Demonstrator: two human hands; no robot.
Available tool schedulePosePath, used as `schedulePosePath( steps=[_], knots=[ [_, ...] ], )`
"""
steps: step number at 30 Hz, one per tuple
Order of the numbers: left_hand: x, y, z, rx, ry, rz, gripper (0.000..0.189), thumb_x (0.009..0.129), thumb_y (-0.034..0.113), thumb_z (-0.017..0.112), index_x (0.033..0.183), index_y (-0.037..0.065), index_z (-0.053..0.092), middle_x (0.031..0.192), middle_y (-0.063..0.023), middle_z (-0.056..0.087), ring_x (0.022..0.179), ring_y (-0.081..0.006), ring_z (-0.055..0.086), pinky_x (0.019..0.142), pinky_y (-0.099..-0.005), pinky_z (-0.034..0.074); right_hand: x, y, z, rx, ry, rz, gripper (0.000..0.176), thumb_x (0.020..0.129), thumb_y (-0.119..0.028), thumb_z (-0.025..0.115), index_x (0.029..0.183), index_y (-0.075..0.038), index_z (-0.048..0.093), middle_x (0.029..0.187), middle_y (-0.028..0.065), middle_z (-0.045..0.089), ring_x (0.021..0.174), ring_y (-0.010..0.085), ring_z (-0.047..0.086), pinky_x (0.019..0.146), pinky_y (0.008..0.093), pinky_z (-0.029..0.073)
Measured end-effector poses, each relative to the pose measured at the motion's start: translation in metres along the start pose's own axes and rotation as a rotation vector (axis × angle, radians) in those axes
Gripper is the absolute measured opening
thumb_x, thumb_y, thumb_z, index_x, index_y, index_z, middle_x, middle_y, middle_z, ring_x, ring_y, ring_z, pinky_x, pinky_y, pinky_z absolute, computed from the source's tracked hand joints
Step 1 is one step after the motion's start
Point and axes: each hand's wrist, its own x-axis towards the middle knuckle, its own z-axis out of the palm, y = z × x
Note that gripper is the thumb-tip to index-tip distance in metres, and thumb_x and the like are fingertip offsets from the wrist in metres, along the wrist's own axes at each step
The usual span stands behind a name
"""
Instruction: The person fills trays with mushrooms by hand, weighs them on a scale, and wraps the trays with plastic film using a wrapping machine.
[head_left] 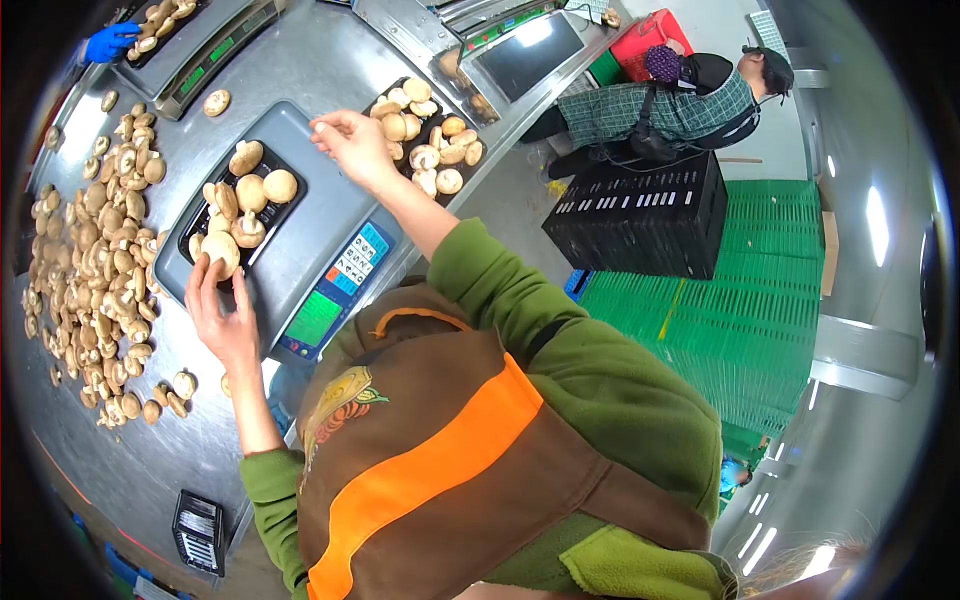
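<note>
My left hand (222, 320) has its fingers and thumb around a pale brown mushroom (220, 254) at the near end of a black tray (290, 207). Several other mushrooms (252, 193) lie in that tray, which rests on the grey platform of a weighing scale (290, 125). Over the scale's right edge is my right hand (355, 148), fingers loosely bent and apart, with nothing visible in them. Beside it, a second black tray (408, 168) is filled with mushrooms. The scale's keypad (358, 262) and green display (318, 316) face me.
A large pile of loose mushrooms (105, 270) covers the left of the metal table (190, 450). Another scale (215, 60) stands at the far side, near a blue-gloved hand (110, 43). At right, a person (670, 115) is beside black crates (640, 215) and green crates (740, 290).
</note>
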Motion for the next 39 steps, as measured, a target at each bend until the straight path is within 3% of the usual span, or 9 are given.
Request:
schedulePosePath(
  steps=[4, 7, 9, 11, 15, 16, 17, 25, 39],
  knots=[
    [-0.003, -0.006, -0.001, 0.054, -0.066, 0.022, 0.025, 0.076, 0.006, 0.072, 0.1, 0.006, 0.063, 0.11, -0.011, 0.06, 0.105, -0.0275, 0.055, 0.093, -0.0373, 0.042, 0.009, -0.027, 0.024, -0.476, -0.232, -0.345, 0.037, 0.078, -0.019, 0.069, 0.112, -0.006, 0.061, 0.108, 0.0111, 0.062, 0.091, 0.0203, 0.061, 0.076, 0.0302, 0.051],
    [-0.002, -0.001, -0.003, 0.039, -0.045, -0.004, 0.022, 0.078, 0.008, 0.071, 0.099, 0.005, 0.063, 0.11, -0.0117, 0.06, 0.104, -0.0271, 0.055, 0.091, -0.0374, 0.043, 0.03, -0.022, 0.042, -0.832, -0.341, -0.748, 0.041, 0.076, -0.021, 0.071, 0.114, -0.011, 0.061, 0.113, 0.013, 0.059, 0.096, 0.0221, 0.059, 0.078, 0.0327, 0.051],
    [-0.001, -0.001, -0.004, -0.008, -0.032, -0.092, 0.02, 0.08, 0.008, 0.069, 0.099, 0.004, 0.064, 0.11, -0.0126, 0.06, 0.103, -0.0271, 0.056, 0.091, -0.0369, 0.043, 0.043, -0.021, 0.048, -0.843, -0.412, -0.771, 0.04, 0.071, -0.022, 0.071, 0.109, -0.01, 0.064, 0.105, 0.0098, 0.063, 0.088, 0.0251, 0.061, 0.079, 0.034, 0.051],
    [-0.001, -0.003, -0.008, 0.003, -0.006, -0.064, 0.018, 0.083, 0.008, 0.067, 0.099, 0.003, 0.064, 0.11, -0.0131, 0.06, 0.102, -0.026, 0.056, 0.089, -0.0355, 0.044, 0.054, -0.017, 0.052, -0.644, -0.539, -0.388, 0.034, 0.072, -0.022, 0.07, 0.104, -0.009, 0.067, 0.098, 0.011, 0.066, 0.082, 0.0236, 0.063, 0.076, 0.0335, 0.051],
    [-0.008, -0.017, -0.013, -0.03, 0.055, -0.146, 0.016, 0.085, 0.008, 0.065, 0.101, 0.002, 0.065, 0.111, -0.0125, 0.06, 0.098, -0.0211, 0.056, 0.079, -0.0301, 0.048, 0.058, -0.015, 0.048, -0.35, -0.52, -0.21, 0.035, 0.074, -0.025, 0.069, 0.106, -0.01, 0.068, 0.092, 0.0133, 0.068, 0.078, 0.0224, 0.065, 0.075, 0.0317, 0.052],
    [-0.01, -0.021, -0.013, -0.078, 0.051, -0.215, 0.016, 0.086, 0.009, 0.064, 0.101, 0.002, 0.065, 0.113, -0.0122, 0.059, 0.097, -0.0199, 0.057, 0.076, -0.0287, 0.049, 0.061, -0.021, 0.042, -0.704, -0.65, -0.279, 0.036, 0.073, -0.027, 0.07, 0.106, -0.01, 0.068, 0.092, 0.0138, 0.067, 0.078, 0.0246, 0.064, 0.076, 0.032, 0.052],
    [-0.01, -0.022, -0.013, -0.127, 0.045, -0.283, 0.016, 0.086, 0.009, 0.064, 0.101, 0.003, 0.065, 0.114, -0.0118, 0.058, 0.097, -0.0187, 0.057, 0.074, -0.0273, 0.049, 0.054, -0.013, 0.044, -0.909, -0.495, -0.42, 0.036, 0.072, -0.028, 0.072, 0.102, -0.009, 0.069, 0.094, 0.015, 0.064, 0.078, 0.026, 0.063, 0.075, 0.0326, 0.052],
    [0.0, -0.039, -0.034, -0.217, 0.12, -0.492, 0.026, 0.089, 0.013, 0.061, 0.112, 0.002, 0.059, 0.113, -0.0096, 0.058, 0.101, -0.0167, 0.057, 0.08, -0.0278, 0.05, 0.041, -0.018, 0.005, -0.451, -0.263, -0.124, 0.029, 0.078, -0.021, 0.068, 0.101, -0.003, 0.068, 0.095, 0.0143, 0.066, 0.085, 0.0197, 0.065, 0.078, 0.0312, 0.052],
    [0.007, -0.061, -0.042, -0.261, 0.139, -0.581, 0.047, 0.087, 0.02, 0.066, 0.126, -0.001, 0.048, 0.119, -0.0139, 0.056, 0.105, -0.0177, 0.055, 0.089, -0.0311, 0.045, 0.002, -0.027, -0.05, -0.321, -0.178, 0.227, 0.031, 0.086, -0.021, 0.063, 0.11, -0.001, 0.063, 0.091, 0.004, 0.065, 0.078, 0.0088, 0.058, 0.069, 0.0221, 0.049]
  ],
)
